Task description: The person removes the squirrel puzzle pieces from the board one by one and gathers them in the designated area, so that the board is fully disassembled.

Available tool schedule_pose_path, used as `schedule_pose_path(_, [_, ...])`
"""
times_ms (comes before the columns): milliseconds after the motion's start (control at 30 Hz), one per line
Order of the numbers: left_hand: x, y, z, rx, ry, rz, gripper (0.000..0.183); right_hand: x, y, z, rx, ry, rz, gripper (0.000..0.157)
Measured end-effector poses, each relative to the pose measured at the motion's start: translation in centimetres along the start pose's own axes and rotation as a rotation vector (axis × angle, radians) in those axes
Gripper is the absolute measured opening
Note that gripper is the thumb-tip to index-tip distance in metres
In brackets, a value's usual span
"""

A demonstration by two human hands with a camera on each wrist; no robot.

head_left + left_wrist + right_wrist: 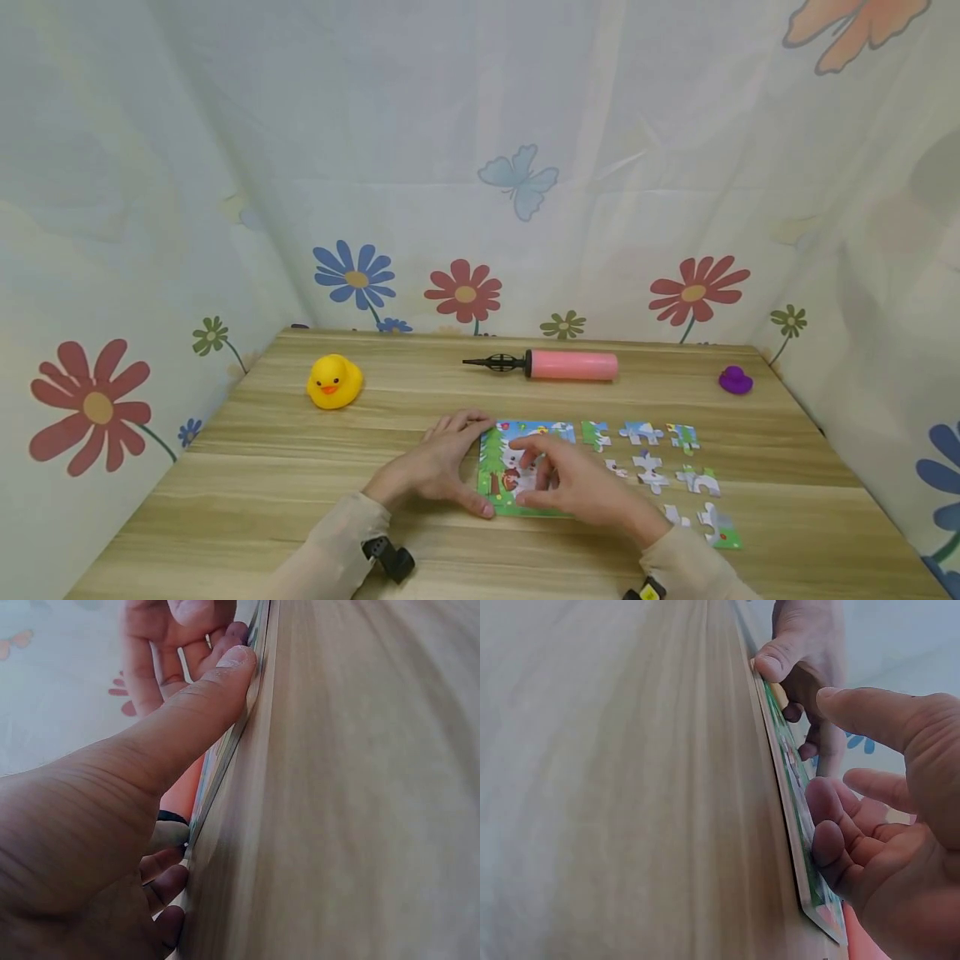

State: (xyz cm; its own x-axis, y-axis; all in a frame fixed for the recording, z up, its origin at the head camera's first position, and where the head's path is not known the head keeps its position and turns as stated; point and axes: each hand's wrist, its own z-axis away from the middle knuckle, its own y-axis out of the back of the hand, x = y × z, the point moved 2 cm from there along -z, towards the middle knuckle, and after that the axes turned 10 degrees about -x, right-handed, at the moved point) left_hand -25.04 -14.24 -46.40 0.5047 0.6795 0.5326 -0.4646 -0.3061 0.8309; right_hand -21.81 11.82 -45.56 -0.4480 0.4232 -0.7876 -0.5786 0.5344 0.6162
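A colourful jigsaw puzzle (492, 457) lies on the wooden table, its left part joined into a picture with trees and animals. My left hand (438, 467) spans its left edge, the straight thumb at the lower left corner and the fingers spread toward the upper left corner. Over the right side of the picture hovers my right hand (581, 485), fingers loosely bent and thumb apart. The right wrist view shows no piece between that thumb and the fingertips (827, 841). Loose jigsaw pieces (651, 472) lie in rough rows to the right, some partly hidden by the right hand.
Behind the puzzle lies a pink hand pump (573, 365) with a black nozzle pointing left. A yellow rubber duck (335, 382) sits at the back left, and a small purple duck (736, 380) at the back right. Flower-printed curtains (420, 208) surround the table's back and sides.
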Motion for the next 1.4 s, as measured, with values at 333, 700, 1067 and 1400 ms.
schedule_pose_path(333, [-0.1, 0.0, 0.0, -0.003, 0.004, 0.015, 0.129, 0.2, -0.6, -0.2, -0.019, 0.000, -0.003, 0.068])
schedule_pose_path(700, [-0.1, -0.1, -0.1, -0.006, 0.012, 0.013, 0.130, 0.1, -0.9, -0.3, -0.006, 0.002, 0.078, 0.069])
schedule_pose_path(1067, [-0.2, -0.1, -0.1, -0.003, 0.009, 0.001, 0.130, 0.1, -1.1, -0.6, 0.006, 0.003, 0.158, 0.066])
schedule_pose_path(1400, [-0.2, -0.1, -0.3, -0.004, 0.012, 0.001, 0.130, -0.2, -1.0, -0.8, -0.007, 0.005, 0.176, 0.061])
